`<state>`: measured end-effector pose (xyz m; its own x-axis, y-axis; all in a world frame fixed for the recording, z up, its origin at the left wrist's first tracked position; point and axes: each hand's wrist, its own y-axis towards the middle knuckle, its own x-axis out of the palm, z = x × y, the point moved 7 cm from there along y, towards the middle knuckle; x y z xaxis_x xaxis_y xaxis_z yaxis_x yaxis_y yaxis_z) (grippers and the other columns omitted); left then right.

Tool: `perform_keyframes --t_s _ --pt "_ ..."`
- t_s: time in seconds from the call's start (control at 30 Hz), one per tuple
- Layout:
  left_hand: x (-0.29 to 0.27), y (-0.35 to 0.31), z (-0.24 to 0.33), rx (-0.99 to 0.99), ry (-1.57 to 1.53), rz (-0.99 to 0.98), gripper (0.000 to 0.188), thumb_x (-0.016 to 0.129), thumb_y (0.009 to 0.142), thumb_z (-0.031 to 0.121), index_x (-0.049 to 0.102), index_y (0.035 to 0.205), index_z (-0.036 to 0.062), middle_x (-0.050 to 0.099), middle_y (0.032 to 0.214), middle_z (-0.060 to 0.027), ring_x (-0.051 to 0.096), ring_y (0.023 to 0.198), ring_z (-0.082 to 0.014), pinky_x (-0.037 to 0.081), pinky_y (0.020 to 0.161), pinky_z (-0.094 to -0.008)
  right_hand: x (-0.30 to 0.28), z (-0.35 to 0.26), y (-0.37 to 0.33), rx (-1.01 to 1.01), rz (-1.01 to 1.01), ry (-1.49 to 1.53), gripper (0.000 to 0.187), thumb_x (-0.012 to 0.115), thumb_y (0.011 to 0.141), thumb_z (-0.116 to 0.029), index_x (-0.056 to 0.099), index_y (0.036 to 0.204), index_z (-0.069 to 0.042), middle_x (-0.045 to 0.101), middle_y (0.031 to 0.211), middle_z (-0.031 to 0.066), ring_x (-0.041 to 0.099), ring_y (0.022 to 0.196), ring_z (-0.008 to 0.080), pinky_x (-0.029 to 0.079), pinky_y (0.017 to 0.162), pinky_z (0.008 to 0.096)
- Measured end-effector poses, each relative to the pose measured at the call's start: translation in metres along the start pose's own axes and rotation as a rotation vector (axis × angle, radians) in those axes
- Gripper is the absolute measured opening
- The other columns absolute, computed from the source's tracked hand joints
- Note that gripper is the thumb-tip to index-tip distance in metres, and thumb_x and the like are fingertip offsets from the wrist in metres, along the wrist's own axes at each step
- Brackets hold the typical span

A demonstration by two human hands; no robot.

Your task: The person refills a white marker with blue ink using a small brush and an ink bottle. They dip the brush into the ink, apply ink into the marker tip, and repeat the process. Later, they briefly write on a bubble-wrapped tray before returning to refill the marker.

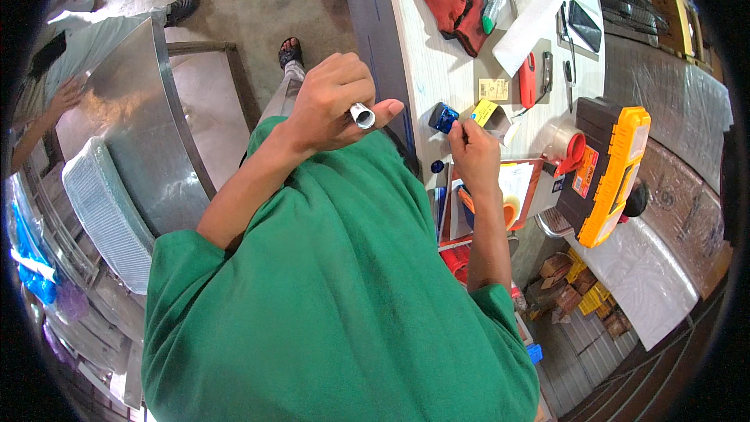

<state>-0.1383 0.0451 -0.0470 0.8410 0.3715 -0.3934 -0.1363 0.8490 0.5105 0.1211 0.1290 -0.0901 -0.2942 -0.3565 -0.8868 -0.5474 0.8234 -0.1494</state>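
My left hand (332,101) is closed around a short white tube (362,116), whose hollow end faces up; the thumb sticks out to the right. The tube's other end is hidden. At the near edge of the white table (437,70), the fingers of my right hand (476,155) are bent together at a small shiny blue object (444,118) with a dark end. Its exact kind cannot be made out. Just beyond that hand lies a yellow and white box-like piece (486,114), with a small cream label card (492,89) behind it.
Red and dark gloves (461,0), a green-tipped marker (495,4), a red cutter-like tool (527,80) and a clear red-rimmed container (562,147) lie on the table. A black and yellow toolbox (605,172) stands right. Beside a metal sheet (148,109) at left is another person (58,78).
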Motion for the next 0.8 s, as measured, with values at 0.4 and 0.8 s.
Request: perform_keyframes --t_s 0.4,0.8 --pt "0.004 0.003 0.0 0.0 0.005 -0.024 0.044 0.085 0.084 0.027 0.051 0.065 0.0074 0.046 0.068 -0.0074 0.047 0.064 -0.0278 0.037 0.059 -0.0412 -0.002 -0.01 0.003 -0.043 0.011 -0.084 0.026 0.068 0.097 -0.02 0.057 0.081 -0.002 0.064 0.072 0.0188 0.065 0.063 0.0395 0.05 0.058 0.0484" --pt "0.004 0.004 0.0 0.004 -0.008 -0.024 0.043 0.086 0.083 0.026 0.051 0.065 0.0073 0.047 0.067 -0.008 0.049 0.063 -0.029 0.036 0.059 -0.0419 -0.001 -0.012 0.005 -0.104 -0.02 -0.079 0.03 0.066 0.099 -0.02 0.055 0.078 -0.003 0.064 0.07 0.0196 0.064 0.062 0.0415 0.049 0.057 0.0506"
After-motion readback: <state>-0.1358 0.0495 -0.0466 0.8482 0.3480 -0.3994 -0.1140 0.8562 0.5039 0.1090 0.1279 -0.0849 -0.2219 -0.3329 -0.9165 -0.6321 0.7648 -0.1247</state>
